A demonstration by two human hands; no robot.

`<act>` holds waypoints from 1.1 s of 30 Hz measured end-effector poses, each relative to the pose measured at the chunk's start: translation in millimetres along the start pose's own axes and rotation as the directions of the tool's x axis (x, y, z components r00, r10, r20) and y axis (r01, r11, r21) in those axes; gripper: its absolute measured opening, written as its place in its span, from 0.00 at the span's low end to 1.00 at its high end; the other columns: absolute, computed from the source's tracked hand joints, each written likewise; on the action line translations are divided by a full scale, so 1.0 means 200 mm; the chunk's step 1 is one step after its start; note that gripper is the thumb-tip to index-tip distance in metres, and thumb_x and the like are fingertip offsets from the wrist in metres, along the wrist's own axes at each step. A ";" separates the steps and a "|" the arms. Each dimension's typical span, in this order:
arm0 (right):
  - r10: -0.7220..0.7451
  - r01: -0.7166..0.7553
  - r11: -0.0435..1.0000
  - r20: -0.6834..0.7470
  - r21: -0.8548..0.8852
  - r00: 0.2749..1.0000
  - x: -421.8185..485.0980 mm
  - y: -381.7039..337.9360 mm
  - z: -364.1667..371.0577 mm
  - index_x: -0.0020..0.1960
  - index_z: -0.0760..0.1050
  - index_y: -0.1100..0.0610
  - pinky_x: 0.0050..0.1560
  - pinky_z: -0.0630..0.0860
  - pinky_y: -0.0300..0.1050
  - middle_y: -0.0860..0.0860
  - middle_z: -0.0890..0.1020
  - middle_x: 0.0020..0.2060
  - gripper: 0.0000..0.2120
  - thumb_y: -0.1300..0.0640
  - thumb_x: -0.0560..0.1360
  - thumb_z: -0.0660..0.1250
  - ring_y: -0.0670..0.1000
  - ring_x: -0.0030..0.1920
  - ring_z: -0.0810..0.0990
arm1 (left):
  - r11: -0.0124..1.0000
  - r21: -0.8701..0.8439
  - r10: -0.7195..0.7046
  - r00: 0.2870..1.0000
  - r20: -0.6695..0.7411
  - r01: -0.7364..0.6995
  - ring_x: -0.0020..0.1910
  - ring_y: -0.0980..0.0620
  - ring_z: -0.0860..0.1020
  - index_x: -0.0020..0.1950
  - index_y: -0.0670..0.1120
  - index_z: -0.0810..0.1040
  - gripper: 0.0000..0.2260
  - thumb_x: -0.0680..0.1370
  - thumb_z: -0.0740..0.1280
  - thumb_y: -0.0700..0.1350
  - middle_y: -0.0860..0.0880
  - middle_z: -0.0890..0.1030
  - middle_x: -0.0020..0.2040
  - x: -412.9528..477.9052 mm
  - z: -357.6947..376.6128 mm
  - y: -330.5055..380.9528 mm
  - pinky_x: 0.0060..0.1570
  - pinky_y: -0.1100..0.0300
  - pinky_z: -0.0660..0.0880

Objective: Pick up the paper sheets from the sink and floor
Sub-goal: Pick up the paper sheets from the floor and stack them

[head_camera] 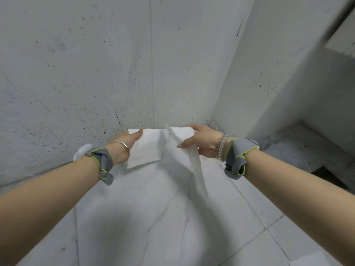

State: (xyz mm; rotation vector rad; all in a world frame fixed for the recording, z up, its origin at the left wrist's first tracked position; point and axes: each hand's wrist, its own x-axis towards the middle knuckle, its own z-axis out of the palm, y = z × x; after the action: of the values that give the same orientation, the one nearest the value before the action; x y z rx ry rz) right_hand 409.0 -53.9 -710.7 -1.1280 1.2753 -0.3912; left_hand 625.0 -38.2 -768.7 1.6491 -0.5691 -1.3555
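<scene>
Right hand's [203, 143] sheet [197, 169] hangs lengthwise down; left hand's [124, 148] seemingly flat.

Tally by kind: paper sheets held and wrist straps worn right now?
White paper sheets: 2, flat sheet in the left hand, drooping sheet in the right hand
Grey wrist straps with lime edging: 2, left strap, right strap
Total: 4

Prob. a bathroom or wash area, not sure if home or public bldg. The floor [153, 217] across the bottom is pale marble-look tile w/ thin grout lines. The wall [76, 73] filling the upper left is big pale tiles w/ dark speckling, densest low down near the corner at mid-frame. At right edge, a shadowed nook [299, 143] and a dark patch [326, 178], poss. a floor drain; can't tell.
</scene>
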 end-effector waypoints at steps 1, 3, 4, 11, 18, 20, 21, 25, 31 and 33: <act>-0.012 0.013 1.000 0.043 -0.008 0.999 -0.02 -0.04 0.02 0.63 0.71 0.56 0.55 0.79 0.55 0.55 0.80 0.53 0.28 0.71 0.67 0.72 0.56 0.51 0.81 | 1.000 -0.005 0.002 1.000 0.000 -0.002 0.18 0.57 0.77 0.38 0.44 0.73 0.09 0.78 0.66 0.45 0.53 0.78 0.19 0.00 -0.01 0.00 0.19 0.66 0.74; -0.063 0.065 0.998 0.155 -0.010 0.986 -0.07 -0.14 0.05 0.61 0.72 0.58 0.53 0.80 0.50 0.53 0.81 0.51 0.23 0.71 0.69 0.70 0.53 0.51 0.81 | 1.000 0.021 -0.010 1.000 -0.027 0.010 0.26 0.51 0.80 0.41 0.43 0.75 0.08 0.78 0.66 0.45 0.48 0.81 0.26 0.02 0.00 0.00 0.28 0.62 0.78; -0.089 0.091 0.996 0.207 -0.002 0.974 -0.10 -0.20 0.06 0.59 0.73 0.59 0.51 0.80 0.47 0.53 0.82 0.49 0.19 0.71 0.70 0.69 0.51 0.49 0.82 | 0.997 0.082 -0.006 0.999 -0.043 0.009 0.31 0.46 0.80 0.44 0.41 0.76 0.07 0.78 0.66 0.45 0.44 0.80 0.31 0.02 -0.01 0.00 0.36 0.59 0.79; -0.270 0.204 0.952 0.318 0.227 0.909 -0.22 -0.42 0.06 0.49 0.78 0.66 0.51 0.81 0.45 0.56 0.84 0.42 0.05 0.68 0.74 0.65 0.50 0.41 0.83 | 0.465 0.875 -0.015 0.987 0.157 -0.132 0.66 0.47 0.71 0.65 0.47 0.72 0.17 0.82 0.53 0.51 0.48 0.73 0.66 -0.02 -0.06 -0.02 0.67 0.57 0.65; -0.263 0.213 0.898 0.080 0.385 0.962 -0.07 -0.31 -0.02 0.49 0.77 0.61 0.42 0.82 0.44 0.53 0.84 0.38 0.04 0.62 0.78 0.63 0.49 0.35 0.84 | 0.969 0.247 -0.081 0.962 0.259 0.015 0.14 0.57 0.73 0.11 0.43 0.69 0.29 0.75 0.64 0.43 0.44 0.72 0.15 -0.13 0.03 0.04 0.32 0.69 0.78; -0.259 0.242 0.899 -0.004 0.364 0.966 -0.02 -0.25 -0.06 0.49 0.76 0.60 0.43 0.81 0.43 0.52 0.83 0.40 0.05 0.61 0.78 0.63 0.48 0.36 0.83 | 0.990 0.124 -0.128 0.842 0.524 0.073 0.16 0.56 0.75 0.16 0.39 0.75 0.34 0.82 0.54 0.42 0.45 0.76 0.18 -0.20 0.13 0.04 0.20 0.68 0.73; -0.262 0.258 0.901 -0.038 0.349 0.964 0.00 -0.23 -0.08 0.49 0.76 0.59 0.44 0.81 0.42 0.51 0.83 0.39 0.05 0.61 0.79 0.62 0.47 0.36 0.83 | 0.985 0.138 -0.164 0.825 0.541 0.106 0.24 0.53 0.80 0.26 0.40 0.82 0.26 0.81 0.56 0.43 0.44 0.82 0.26 -0.19 0.16 0.04 0.25 0.64 0.78; -0.235 0.263 0.905 -0.123 0.334 0.964 0.05 -0.14 -0.16 0.48 0.76 0.59 0.42 0.81 0.41 0.48 0.85 0.34 0.05 0.61 0.79 0.61 0.46 0.34 0.84 | 0.972 0.038 -0.215 0.818 0.534 0.231 0.38 0.46 0.84 0.45 0.39 0.84 0.18 0.80 0.55 0.41 0.43 0.85 0.43 -0.12 0.14 0.03 0.41 0.52 0.81; -0.194 0.245 0.904 -0.176 0.349 0.965 0.09 -0.08 -0.19 0.48 0.75 0.58 0.39 0.82 0.40 0.48 0.85 0.33 0.06 0.61 0.80 0.60 0.45 0.33 0.84 | 0.950 0.021 -0.260 0.750 0.608 0.312 0.40 0.45 0.85 0.45 0.38 0.85 0.17 0.75 0.58 0.44 0.42 0.85 0.43 -0.12 0.13 0.02 0.44 0.50 0.81; -0.177 0.238 0.900 -0.193 0.366 0.965 0.10 -0.06 -0.19 0.48 0.75 0.59 0.38 0.82 0.40 0.48 0.85 0.31 0.06 0.61 0.80 0.60 0.45 0.32 0.84 | 0.946 0.024 -0.265 0.728 0.632 0.323 0.42 0.44 0.84 0.47 0.39 0.85 0.17 0.71 0.60 0.46 0.42 0.85 0.45 -0.14 0.13 0.02 0.46 0.49 0.80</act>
State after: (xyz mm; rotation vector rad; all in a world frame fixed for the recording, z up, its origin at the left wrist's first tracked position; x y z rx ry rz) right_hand 385.9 -91.9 -707.8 -0.9072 1.1473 -0.8688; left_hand 592.8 -26.5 -750.0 1.2134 -0.6255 -2.1743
